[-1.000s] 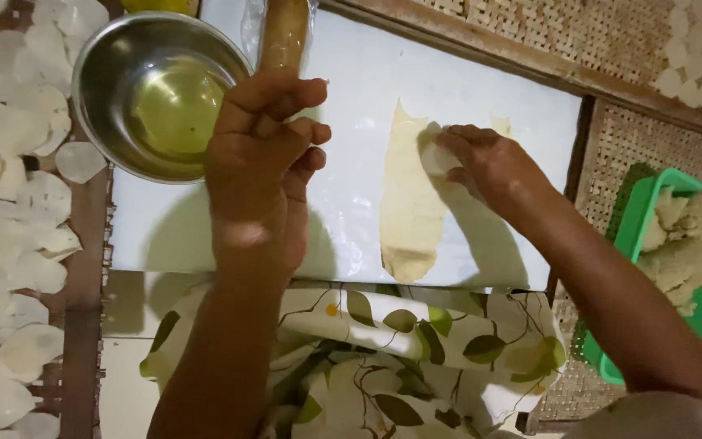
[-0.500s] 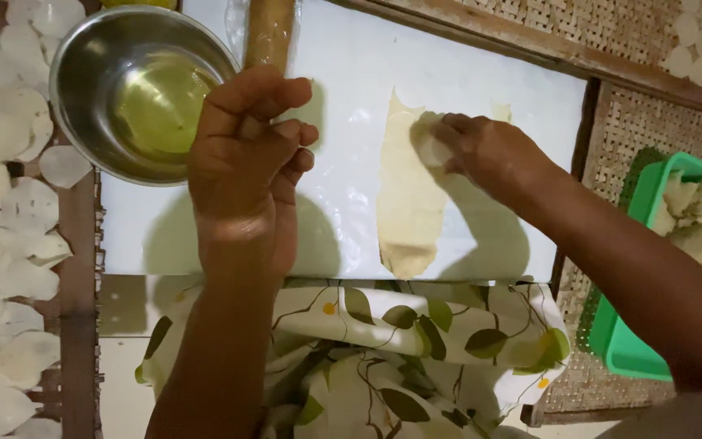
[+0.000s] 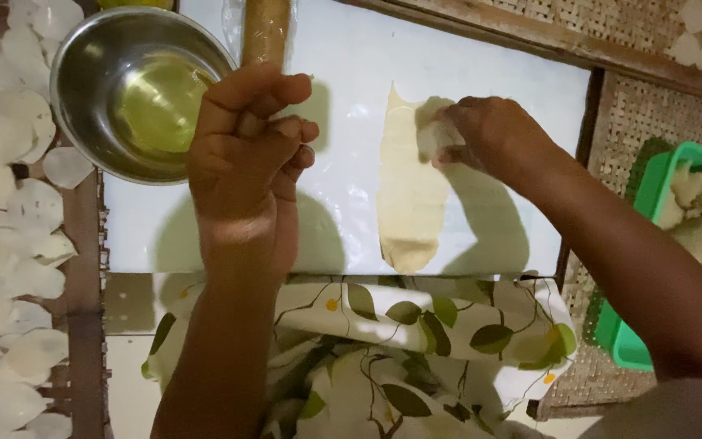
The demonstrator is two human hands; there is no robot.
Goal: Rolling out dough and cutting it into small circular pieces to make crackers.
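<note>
**Peeling the rolled dough off the board**

Nearest lies a leaf-printed cloth (image 3: pixel 416 341), draped at the white board's (image 3: pixel 343 228) near edge. On the board, a long, thin dough strip (image 3: pixel 406 195) lies flat; the right hand (image 3: pixel 489 134) pinches its far end, lifting it, so the peel seems just started. The left hand (image 3: pixel 245 154) hovers loosely curled, holding nothing. Next calls for a slow, even pull to avoid tearing. Beyond stand a steel bowl (image 3: pixel 136 89) of oil and a rolling pin (image 3: pixel 266 32).

Light falls bright and even from above; the white board (image 3: pixel 351 97) nears overexposure; soft shadows lie beneath both forearms; a yellow-green glare sits in the steel bowl (image 3: pixel 136 89); the left hand (image 3: pixel 245 154) looks slightly soft.
</note>
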